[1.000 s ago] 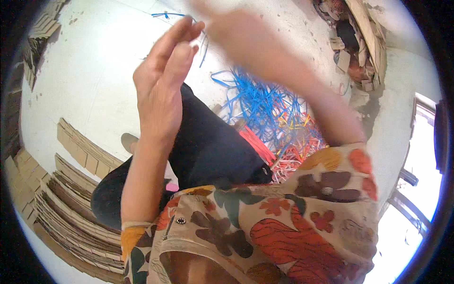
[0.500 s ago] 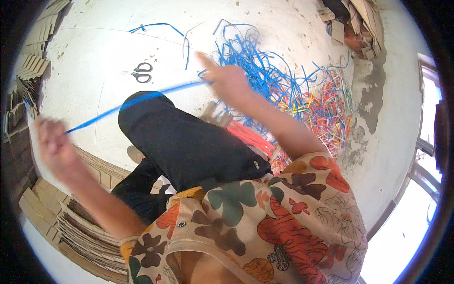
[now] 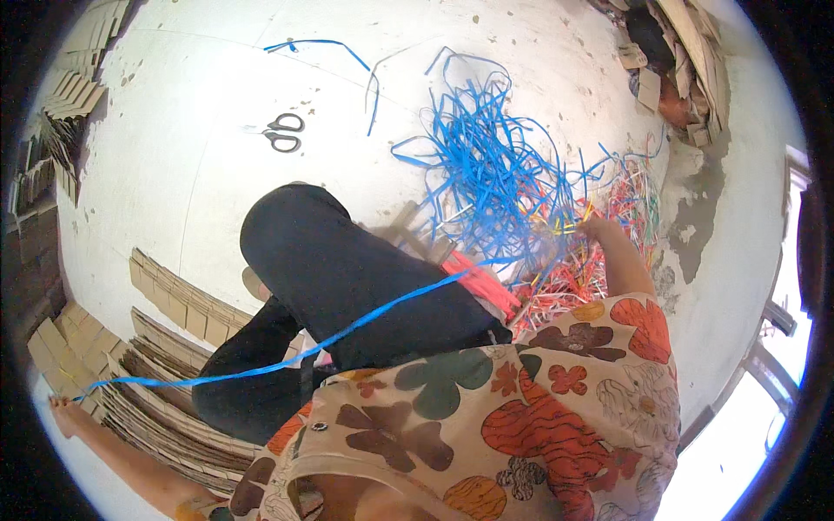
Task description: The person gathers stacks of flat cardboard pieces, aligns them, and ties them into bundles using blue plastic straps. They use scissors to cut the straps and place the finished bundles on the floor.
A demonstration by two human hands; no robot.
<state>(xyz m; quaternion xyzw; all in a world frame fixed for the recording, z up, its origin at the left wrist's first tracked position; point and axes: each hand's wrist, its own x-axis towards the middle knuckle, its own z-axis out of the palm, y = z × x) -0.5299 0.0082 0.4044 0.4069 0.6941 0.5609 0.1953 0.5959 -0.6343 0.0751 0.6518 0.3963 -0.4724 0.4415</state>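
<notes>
Stretched out to the lower left, my left hand (image 3: 66, 417) grips one end of a long blue plastic strap (image 3: 347, 334). The strap runs slackly across my lap and over my dark trouser leg toward the right, where its far end blurs near the loose straps. My right hand (image 3: 599, 231) reaches to the right side, at the edge of a tangled pile of red, white and yellow straps (image 3: 565, 300). Its fingertips are hard to make out among the strands. Just beyond, a heap of blue straps (image 3: 486, 156) spreads on the floor.
Black-handled scissors (image 3: 284, 133) lie on the pale floor ahead. A few loose blue strap pieces (image 3: 317, 42) are farther off. Stacked cardboard pieces (image 3: 165, 417) line my left side; more cardboard (image 3: 686, 52) leans at the far right. Flat pink strips (image 3: 478, 282) lie beside my leg.
My hands have moved far apart: the left went down and outward with the strap, the right swung right and back to the coloured pile. The strap now trails across my lap.
</notes>
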